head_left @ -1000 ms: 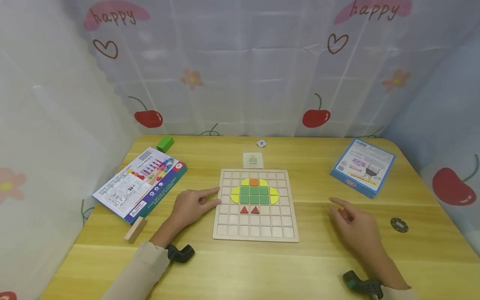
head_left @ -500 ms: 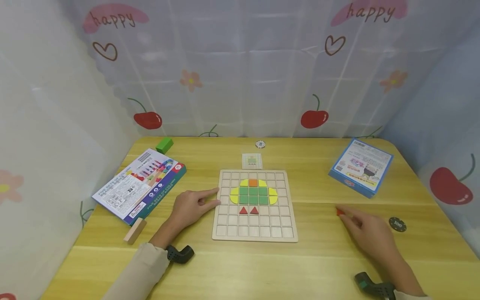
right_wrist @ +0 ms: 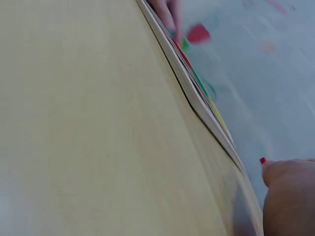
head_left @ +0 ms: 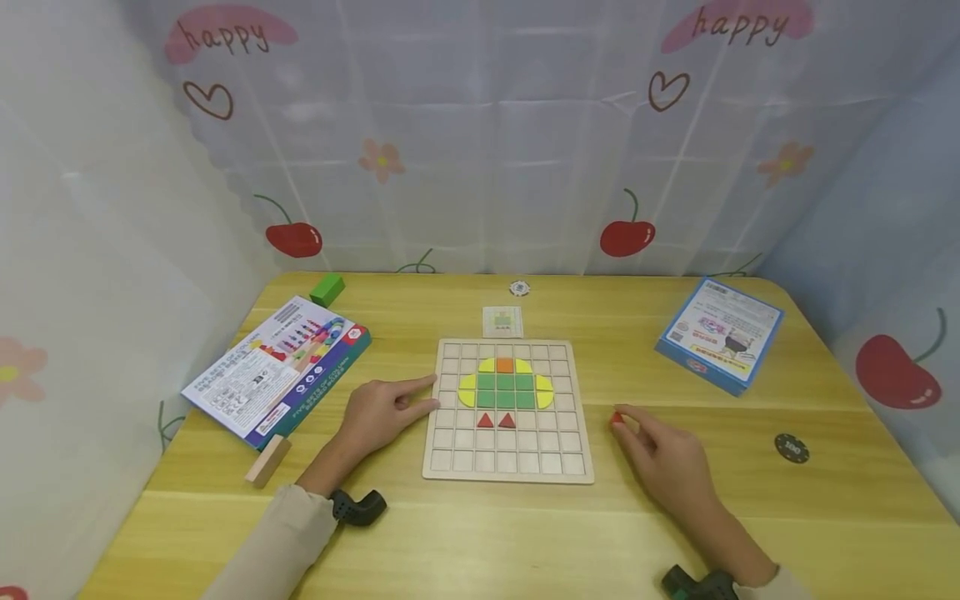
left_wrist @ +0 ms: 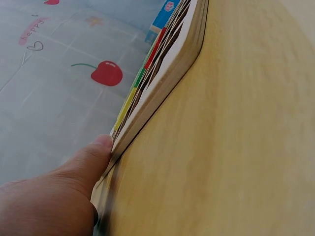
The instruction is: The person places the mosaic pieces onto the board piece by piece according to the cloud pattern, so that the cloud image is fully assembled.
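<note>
Sheer curtains printed with cherries, hearts and flowers close in a glossy yellow wooden surface (head_left: 480,533). At far left lie a green block (head_left: 328,288), a flat printed box (head_left: 279,368) and, nearer, a plain wooden block (head_left: 268,460). The left hand (head_left: 381,412) rests palm down, index finger straight and thumb touching the left rim of the square wooden grid board (head_left: 507,467), unchanged from a second ago. The board's recessed cells hold smooth flat tiles: green squares, yellow quarter-rounds, one orange square, two red triangles. A small card (head_left: 502,321) and a white chip (head_left: 519,288) lie beyond it. The right hand (head_left: 663,462) has slid left from mid-surface and now sits just beside the board's right edge, fingertips pinching a small red piece (head_left: 617,418). Farther right are a blue box (head_left: 718,334) and a dark round chip (head_left: 792,447).
</note>
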A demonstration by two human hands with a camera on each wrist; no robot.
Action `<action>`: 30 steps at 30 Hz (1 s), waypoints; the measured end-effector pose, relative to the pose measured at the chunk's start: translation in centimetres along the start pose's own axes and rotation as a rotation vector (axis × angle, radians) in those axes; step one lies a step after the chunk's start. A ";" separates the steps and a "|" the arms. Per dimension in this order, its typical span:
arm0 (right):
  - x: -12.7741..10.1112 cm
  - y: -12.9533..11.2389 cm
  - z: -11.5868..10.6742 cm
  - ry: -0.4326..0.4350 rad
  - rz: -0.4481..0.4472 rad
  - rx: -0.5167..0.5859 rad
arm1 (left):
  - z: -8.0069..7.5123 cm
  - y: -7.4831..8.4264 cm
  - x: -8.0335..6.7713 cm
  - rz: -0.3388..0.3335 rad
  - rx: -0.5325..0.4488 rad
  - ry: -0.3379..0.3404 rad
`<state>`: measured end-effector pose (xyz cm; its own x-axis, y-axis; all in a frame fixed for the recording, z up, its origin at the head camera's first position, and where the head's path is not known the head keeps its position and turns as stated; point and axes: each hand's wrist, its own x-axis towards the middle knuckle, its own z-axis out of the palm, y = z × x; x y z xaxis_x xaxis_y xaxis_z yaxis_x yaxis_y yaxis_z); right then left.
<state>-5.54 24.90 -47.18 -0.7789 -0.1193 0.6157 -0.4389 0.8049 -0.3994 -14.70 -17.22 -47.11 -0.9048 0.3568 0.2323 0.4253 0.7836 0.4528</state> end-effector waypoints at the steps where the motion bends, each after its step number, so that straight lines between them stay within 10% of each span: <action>1: 0.2 -0.6 0.7 0.009 -0.033 0.020 | 0.0 0.0 0.0 0.000 -0.002 0.000; 13: 2.5 -6.0 6.0 -0.049 -0.131 0.090 | 0.2 0.2 -0.1 0.007 -0.007 0.010; 23: 2.9 -7.0 6.6 -0.224 -0.040 -0.017 | 0.3 0.2 0.0 -0.010 0.003 -0.006; 30: 2.5 -6.5 6.5 -0.187 -0.045 0.052 | 0.5 0.2 0.0 -0.004 -0.011 -0.002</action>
